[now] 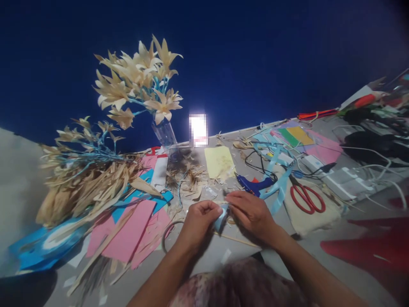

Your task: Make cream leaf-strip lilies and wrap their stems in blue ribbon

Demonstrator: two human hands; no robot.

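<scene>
Blue strip [220, 219] is at the near left of the glue gun [256, 186], long way slanting away from it; left hand [202, 216] pinches it; right hand [252, 214] is just beside, grip hard to tell.

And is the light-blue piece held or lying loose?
Held: the left hand pinches the light-blue piece, whose lower end shows beside the thumb. Whether the right hand grips it too, I cannot tell.

Behind the right fingers [239, 207] lies a glue gun [258, 186], scissors [307, 198] further right.
</scene>
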